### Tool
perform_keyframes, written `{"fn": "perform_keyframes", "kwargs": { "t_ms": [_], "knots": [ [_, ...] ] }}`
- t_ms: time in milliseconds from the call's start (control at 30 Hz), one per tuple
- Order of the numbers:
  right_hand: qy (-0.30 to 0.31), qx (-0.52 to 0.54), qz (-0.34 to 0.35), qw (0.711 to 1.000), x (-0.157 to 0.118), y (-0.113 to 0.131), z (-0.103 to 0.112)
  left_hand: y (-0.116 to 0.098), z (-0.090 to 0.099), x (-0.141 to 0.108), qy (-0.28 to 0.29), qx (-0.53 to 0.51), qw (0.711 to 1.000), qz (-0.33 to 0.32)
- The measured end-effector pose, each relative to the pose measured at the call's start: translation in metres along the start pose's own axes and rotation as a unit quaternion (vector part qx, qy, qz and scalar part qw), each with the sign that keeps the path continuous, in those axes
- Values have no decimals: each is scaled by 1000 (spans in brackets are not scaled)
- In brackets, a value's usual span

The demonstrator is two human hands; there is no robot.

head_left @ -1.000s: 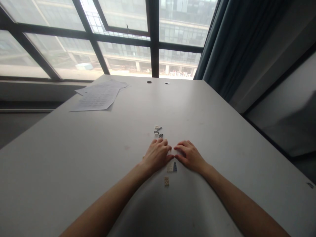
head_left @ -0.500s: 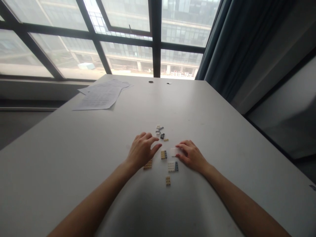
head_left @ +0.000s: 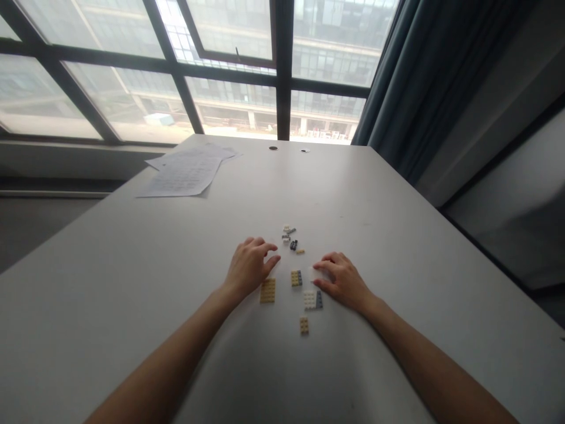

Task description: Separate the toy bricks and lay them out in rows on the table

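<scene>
My left hand (head_left: 251,262) hovers over the table with thumb and fingers apart and nothing between them. Just below it lies a tan building-brick plate (head_left: 267,291). My right hand (head_left: 339,275) has its thumb and fingertips around the edges of a pale, see-through flat piece (head_left: 318,274), partly hidden by the fingers. Between the hands sits a small tan and dark grey brick plate (head_left: 296,278). Nearer to me are a white and dark grey plate (head_left: 312,300) and a small tan plate (head_left: 304,325).
Beyond the hands lie loose pieces: a black one (head_left: 293,245), a tan one (head_left: 301,251), and white and grey ones (head_left: 286,238). Printed papers (head_left: 185,174) rest at the table's far left. The white table (head_left: 247,365) reaches toward the windows, with a dark curtain (head_left: 401,88) at right.
My left hand has drawn back left from the small tan and grey plate, its thumb and fingers still apart. My right hand has shifted slightly over the see-through piece. The view has moved a little.
</scene>
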State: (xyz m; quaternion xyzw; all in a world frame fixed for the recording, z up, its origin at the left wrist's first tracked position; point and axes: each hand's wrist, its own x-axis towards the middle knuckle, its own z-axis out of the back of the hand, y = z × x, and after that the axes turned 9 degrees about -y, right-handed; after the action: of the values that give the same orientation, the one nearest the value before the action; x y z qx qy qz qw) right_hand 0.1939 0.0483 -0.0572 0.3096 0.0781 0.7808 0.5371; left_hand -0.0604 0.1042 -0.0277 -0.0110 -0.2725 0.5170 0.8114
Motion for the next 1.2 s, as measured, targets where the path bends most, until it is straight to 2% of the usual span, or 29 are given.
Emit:
{"fn": "perform_keyframes", "kwargs": {
  "t_ms": [333,567,1200],
  "knots": [
    [1,-2,5,1000,-1,1,1,0,-24,30,-16,-5,1000,16],
    [-4,-2,5,1000,-2,1,0,-5,-33,36,-16,0,1000,4],
    [-2,-5,13,1000,-2,-1,-1,1,-22,19,-25,-13,1000,1]
  ]
}}
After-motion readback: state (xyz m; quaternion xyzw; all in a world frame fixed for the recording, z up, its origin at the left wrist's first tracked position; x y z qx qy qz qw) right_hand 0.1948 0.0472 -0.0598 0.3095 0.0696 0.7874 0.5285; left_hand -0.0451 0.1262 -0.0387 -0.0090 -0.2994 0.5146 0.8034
